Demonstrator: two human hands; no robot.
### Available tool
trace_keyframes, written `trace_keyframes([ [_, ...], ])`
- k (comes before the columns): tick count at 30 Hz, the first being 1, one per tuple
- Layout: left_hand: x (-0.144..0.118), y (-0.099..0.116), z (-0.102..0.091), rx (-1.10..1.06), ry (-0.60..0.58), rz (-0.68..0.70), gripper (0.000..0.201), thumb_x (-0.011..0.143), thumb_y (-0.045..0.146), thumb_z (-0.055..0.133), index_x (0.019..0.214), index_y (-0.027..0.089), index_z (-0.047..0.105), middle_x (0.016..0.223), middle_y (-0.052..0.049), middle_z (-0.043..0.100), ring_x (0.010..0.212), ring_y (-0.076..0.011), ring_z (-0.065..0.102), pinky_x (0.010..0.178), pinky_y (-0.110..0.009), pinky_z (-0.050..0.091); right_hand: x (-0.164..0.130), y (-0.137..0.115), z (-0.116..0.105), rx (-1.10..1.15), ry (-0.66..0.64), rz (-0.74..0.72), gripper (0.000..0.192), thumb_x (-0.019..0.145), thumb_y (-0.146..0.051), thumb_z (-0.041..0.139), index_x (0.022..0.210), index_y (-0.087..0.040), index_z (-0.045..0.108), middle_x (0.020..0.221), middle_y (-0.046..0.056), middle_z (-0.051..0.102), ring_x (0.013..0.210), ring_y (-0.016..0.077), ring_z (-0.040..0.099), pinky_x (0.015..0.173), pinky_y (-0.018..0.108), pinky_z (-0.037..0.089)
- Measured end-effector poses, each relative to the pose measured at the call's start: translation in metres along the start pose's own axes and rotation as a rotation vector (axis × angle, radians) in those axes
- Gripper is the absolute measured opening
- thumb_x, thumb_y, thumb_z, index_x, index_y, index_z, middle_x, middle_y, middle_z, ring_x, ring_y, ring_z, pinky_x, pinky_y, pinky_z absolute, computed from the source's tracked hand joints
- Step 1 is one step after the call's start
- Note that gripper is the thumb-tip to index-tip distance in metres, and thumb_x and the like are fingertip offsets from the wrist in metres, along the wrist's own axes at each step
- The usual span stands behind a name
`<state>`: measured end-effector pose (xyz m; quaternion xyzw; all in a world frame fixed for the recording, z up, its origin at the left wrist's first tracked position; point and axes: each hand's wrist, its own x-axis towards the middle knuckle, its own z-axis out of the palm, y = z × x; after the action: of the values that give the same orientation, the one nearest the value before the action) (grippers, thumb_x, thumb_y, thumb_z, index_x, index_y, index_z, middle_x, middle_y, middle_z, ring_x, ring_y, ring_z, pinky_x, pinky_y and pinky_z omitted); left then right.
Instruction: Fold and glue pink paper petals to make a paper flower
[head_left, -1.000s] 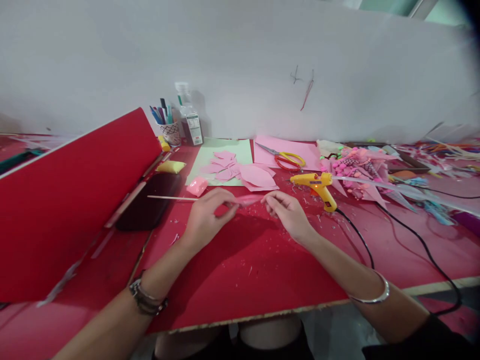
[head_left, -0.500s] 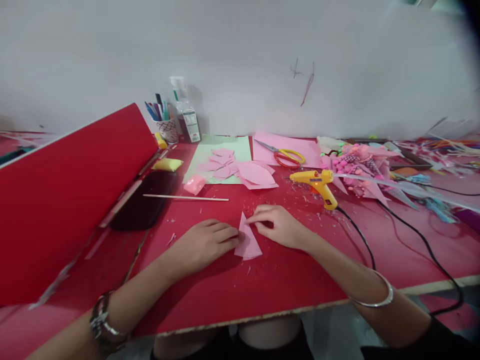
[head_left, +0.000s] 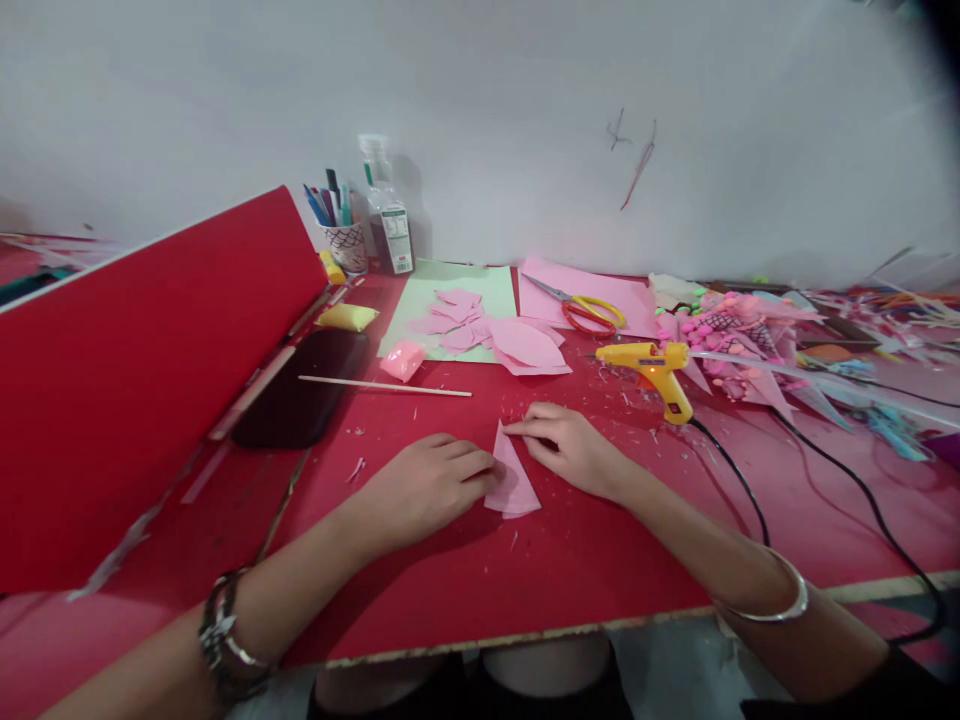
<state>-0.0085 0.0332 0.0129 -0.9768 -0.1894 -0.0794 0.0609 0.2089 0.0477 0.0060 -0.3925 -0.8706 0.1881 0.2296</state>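
Observation:
A folded triangle of pink paper (head_left: 514,488) lies on the red table between my hands, narrow tip pointing away from me. My left hand (head_left: 431,485) is closed at its left edge, fingers curled and fingertips on the paper; the thumb is mostly hidden. At the narrow tip rests the index finger of my right hand (head_left: 574,450), with its thumb held apart and nothing gripped. Beyond them lies a thin wooden stick (head_left: 386,386). A yellow glue gun (head_left: 652,370) with a lit orange light rests to the right.
Cut pink pieces (head_left: 457,320) lie on a pale green sheet (head_left: 405,300). Scissors (head_left: 592,312) rest on pink paper. Pink crafts (head_left: 739,330) are heaped right. A red board (head_left: 165,370) leans left near a dark phone-like slab (head_left: 300,400). A bottle (head_left: 391,230) and pen cup (head_left: 346,248) stand behind.
The view has shifted slightly, so everything sits farther right in the picture. My right index finger has slid up to the paper's narrow tip. My left hand stays at its left edge.

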Motion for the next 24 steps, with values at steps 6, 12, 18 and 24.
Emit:
trace_keyframes([
  [6, 0.0005, 0.0006, -0.0009, 0.004, -0.014, -0.001, 0.018, 0.082, 0.015, 0.047, 0.094, 0.018, 0.059, 0.099, -0.004, 0.061, 0.088, -0.0176, 0.055, 0.075, -0.032, 0.042, 0.0001, 0.0023, 0.0023, -0.083, -0.008, -0.01, 0.031, 0.082, -0.012, 0.04, 0.106, -0.016, 0.059, 0.083, 0.007, 0.056, 0.079, 0.016, 0.051, 0.072, 0.029, 0.043],
  [12, 0.0003, 0.001, 0.0, 0.004, -0.017, -0.01, 0.017, 0.082, 0.015, 0.047, 0.094, 0.018, 0.058, 0.098, -0.003, 0.062, 0.088, -0.0187, 0.055, 0.074, -0.033, 0.043, 0.0008, 0.0014, 0.0042, -0.116, -0.008, -0.016, 0.031, 0.082, -0.011, 0.039, 0.106, -0.013, 0.058, 0.084, 0.008, 0.056, 0.08, 0.0165, 0.051, 0.074, 0.029, 0.042],
  [18, 0.0016, 0.0013, -0.0013, 0.007, -0.013, -0.003, 0.014, 0.081, 0.015, 0.047, 0.088, 0.018, 0.059, 0.099, -0.002, 0.061, 0.087, -0.0184, 0.055, 0.073, -0.032, 0.043, 0.0024, -0.0003, 0.0046, -0.155, -0.014, -0.007, 0.031, 0.082, -0.012, 0.039, 0.107, -0.012, 0.056, 0.082, 0.008, 0.056, 0.079, 0.0166, 0.051, 0.073, 0.029, 0.042],
  [24, 0.0006, 0.0015, -0.0014, 0.012, -0.024, -0.011, 0.016, 0.081, 0.015, 0.046, 0.09, 0.018, 0.059, 0.1, -0.002, 0.061, 0.089, -0.0182, 0.055, 0.074, -0.032, 0.043, 0.0033, -0.0022, 0.006, -0.14, 0.042, 0.043, 0.03, 0.08, -0.012, 0.041, 0.106, -0.014, 0.057, 0.084, 0.008, 0.057, 0.079, 0.0167, 0.052, 0.073, 0.029, 0.042],
])
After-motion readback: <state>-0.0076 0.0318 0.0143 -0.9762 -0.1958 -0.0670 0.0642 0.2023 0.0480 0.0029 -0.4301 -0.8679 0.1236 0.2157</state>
